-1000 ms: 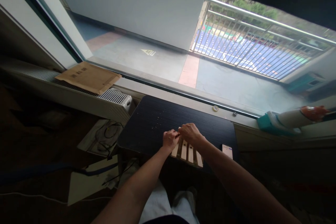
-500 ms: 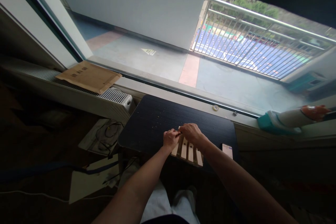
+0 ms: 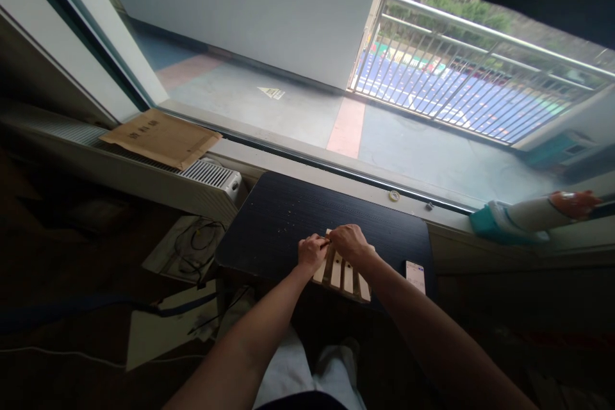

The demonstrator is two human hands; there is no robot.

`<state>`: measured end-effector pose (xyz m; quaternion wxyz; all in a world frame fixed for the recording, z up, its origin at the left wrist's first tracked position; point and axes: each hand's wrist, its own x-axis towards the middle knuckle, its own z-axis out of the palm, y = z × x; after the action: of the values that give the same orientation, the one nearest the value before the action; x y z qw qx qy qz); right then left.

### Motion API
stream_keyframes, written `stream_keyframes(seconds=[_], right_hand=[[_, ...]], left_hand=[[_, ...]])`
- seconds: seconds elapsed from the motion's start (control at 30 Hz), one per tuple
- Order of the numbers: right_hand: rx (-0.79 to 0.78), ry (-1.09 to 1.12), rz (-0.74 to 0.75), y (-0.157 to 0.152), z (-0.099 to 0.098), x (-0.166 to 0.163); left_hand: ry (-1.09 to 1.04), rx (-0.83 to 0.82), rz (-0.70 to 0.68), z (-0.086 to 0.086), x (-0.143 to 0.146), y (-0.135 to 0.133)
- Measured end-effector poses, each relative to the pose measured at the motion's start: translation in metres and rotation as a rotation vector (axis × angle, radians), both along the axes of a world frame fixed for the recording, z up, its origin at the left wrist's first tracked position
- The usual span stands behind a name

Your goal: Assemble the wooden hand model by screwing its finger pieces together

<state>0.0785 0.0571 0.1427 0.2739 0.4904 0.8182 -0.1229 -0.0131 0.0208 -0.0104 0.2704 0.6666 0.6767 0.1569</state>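
Note:
A small slatted wooden rack [image 3: 346, 278] lies at the near edge of a dark table [image 3: 283, 218]. My left hand [image 3: 311, 252] is closed in a fist at the rack's far left corner. My right hand [image 3: 350, 242] lies curled over the rack's far end, its fingers meeting those of the left hand. What the fingertips pinch between them is too small to make out. Both forearms reach in from below.
A phone [image 3: 416, 274] lies on the table's right side. A brown envelope [image 3: 161, 137] rests on the radiator [image 3: 211, 176] to the left. Cables and white boards lie on the floor at left. A teal and white object [image 3: 519, 218] sits on the sill at right.
Both hands stay at the rack's far end with almost no shift; the view has nudged slightly.

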Motion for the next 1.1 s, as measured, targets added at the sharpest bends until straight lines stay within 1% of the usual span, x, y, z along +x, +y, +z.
stream_keyframes(seconds=[0.1, 0.17, 0.3, 0.37, 0.43, 0.53, 0.6, 0.83, 0.9, 1.0, 1.1], right_hand=[[0.012, -0.042, -0.050, -0.001, -0.007, 0.001], [0.012, -0.053, -0.059, -0.001, -0.005, 0.002], [0.000, -0.032, 0.005, 0.001, 0.003, 0.004], [-0.005, -0.030, 0.020, 0.002, 0.003, 0.004], [-0.009, -0.048, -0.003, 0.003, -0.001, 0.004], [-0.004, -0.091, -0.077, 0.004, -0.010, 0.005], [0.007, -0.106, -0.100, 0.003, -0.012, 0.006], [-0.030, -0.009, 0.042, -0.001, -0.010, -0.002], [-0.036, -0.008, 0.028, 0.000, -0.014, -0.007], [-0.018, -0.018, -0.035, 0.004, -0.018, -0.010], [-0.001, -0.032, -0.074, 0.007, -0.015, -0.007]], left_hand=[[-0.001, -0.002, -0.002, 0.000, 0.000, 0.001], [-0.006, -0.001, -0.005, 0.001, 0.000, 0.002], [-0.009, -0.012, -0.016, 0.002, 0.000, 0.003], [-0.008, -0.021, -0.012, 0.002, 0.000, 0.002], [-0.015, -0.027, -0.007, 0.002, -0.001, 0.002], [-0.030, -0.025, -0.008, 0.002, -0.001, 0.001], [-0.027, -0.024, -0.010, 0.003, -0.001, 0.001], [-0.003, -0.070, -0.012, 0.007, 0.000, 0.003], [0.002, -0.072, -0.002, 0.007, 0.000, 0.002], [0.005, -0.053, 0.015, 0.006, 0.000, 0.001], [-0.001, -0.020, 0.029, 0.006, 0.000, -0.001]])
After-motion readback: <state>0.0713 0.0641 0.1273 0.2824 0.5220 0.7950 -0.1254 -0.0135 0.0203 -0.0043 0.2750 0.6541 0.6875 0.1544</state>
